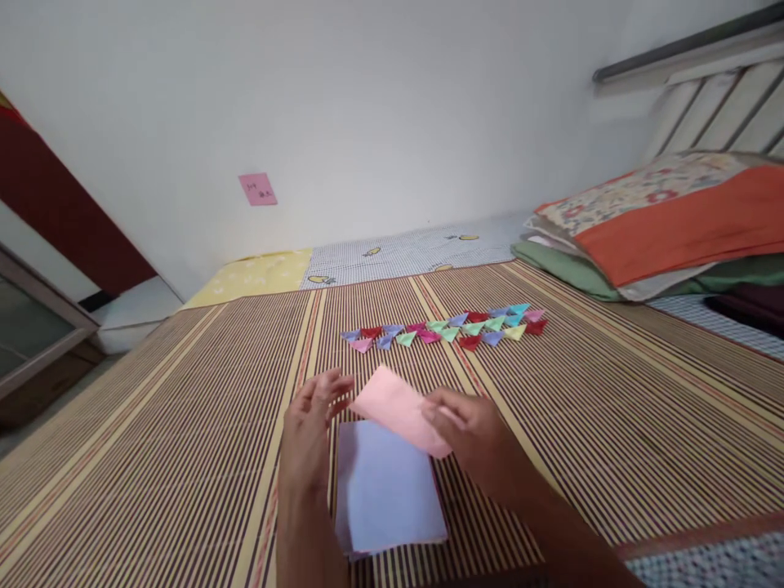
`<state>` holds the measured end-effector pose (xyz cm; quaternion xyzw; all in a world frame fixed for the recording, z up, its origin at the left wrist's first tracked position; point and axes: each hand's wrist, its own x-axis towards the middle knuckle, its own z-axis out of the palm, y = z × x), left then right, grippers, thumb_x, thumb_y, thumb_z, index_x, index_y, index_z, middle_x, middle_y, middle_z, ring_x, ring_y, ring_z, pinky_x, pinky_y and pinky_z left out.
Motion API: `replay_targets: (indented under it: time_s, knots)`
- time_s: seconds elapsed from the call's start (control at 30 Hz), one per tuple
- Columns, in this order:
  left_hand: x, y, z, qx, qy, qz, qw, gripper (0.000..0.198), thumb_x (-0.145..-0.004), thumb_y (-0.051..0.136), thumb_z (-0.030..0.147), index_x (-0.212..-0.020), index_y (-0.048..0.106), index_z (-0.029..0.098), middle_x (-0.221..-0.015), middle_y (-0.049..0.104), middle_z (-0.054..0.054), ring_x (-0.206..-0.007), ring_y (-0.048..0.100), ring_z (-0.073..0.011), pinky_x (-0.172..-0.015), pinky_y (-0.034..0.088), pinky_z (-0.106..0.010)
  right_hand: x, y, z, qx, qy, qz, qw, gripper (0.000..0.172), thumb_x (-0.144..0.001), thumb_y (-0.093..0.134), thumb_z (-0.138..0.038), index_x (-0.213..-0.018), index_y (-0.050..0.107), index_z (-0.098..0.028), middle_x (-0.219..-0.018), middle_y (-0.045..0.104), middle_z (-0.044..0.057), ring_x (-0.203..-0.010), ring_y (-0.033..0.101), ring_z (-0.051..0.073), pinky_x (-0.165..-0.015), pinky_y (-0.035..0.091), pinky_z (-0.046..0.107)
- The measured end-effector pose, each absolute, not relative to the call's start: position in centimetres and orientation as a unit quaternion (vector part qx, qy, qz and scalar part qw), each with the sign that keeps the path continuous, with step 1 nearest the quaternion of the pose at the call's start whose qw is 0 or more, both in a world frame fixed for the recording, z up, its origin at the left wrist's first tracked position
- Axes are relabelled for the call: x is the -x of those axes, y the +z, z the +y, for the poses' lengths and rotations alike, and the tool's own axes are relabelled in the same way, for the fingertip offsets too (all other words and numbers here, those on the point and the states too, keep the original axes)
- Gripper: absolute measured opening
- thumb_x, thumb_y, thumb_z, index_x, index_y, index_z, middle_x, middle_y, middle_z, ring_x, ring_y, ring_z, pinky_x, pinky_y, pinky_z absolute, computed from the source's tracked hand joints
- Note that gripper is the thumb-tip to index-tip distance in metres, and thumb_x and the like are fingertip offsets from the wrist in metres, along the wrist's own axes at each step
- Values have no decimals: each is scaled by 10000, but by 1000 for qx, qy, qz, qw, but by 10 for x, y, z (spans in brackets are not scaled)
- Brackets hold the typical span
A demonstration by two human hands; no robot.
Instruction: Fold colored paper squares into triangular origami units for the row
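Observation:
A pink sheet of paper (398, 408) is held just above a striped bamboo mat (184, 441). My right hand (469, 433) pinches its right edge with the fingers closed. My left hand (312, 425) touches the sheet's left corner with its fingertips, the fingers loosely apart. Under the sheet lies a small stack of paper with a lilac sheet (385, 490) on top. Farther back on the mat, several small folded paper triangles (447, 327) in red, green, blue, pink and purple lie in two rows.
Stacked pillows and folded bedding (661, 220) sit at the right by a headboard. A white wall with a pink sticky note (257, 189) runs behind. A yellow and checked sheet (367, 261) shows past the mat. A glass-fronted cabinet (30, 335) stands at the left.

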<state>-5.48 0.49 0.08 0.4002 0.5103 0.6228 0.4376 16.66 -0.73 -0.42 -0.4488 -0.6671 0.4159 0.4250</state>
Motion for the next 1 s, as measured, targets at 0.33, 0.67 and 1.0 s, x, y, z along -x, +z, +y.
replay_targets:
  time_s: [0.33,0.67,1.0]
  knots:
    - [10,1,6,-391,608,398,565,418,-756,838,388,-1086,762,144,-998,799,-123,-867,743,-244,-779,567,-344,-172,10,25,315,600,-476,561,249,-831,763,-424,-927,714,-199,-831,751,35,-712,693,200,-682,544,324]
    - [5,7,1,-354,639,405,551,310,-785,824,298,-1051,748,158,-905,806,-69,-890,761,-254,-755,603,-341,-189,-2,35,389,519,-518,558,193,-781,779,-366,-800,723,-182,-724,656,-6,-694,611,163,-639,484,273]
    - [5,8,2,-274,661,322,620,343,-756,794,292,-1074,761,170,-1068,784,-96,-1076,712,-297,-946,562,-391,-186,-2,35,331,600,-418,596,241,-751,833,-383,-838,720,-189,-808,695,17,-739,624,178,-708,491,290]
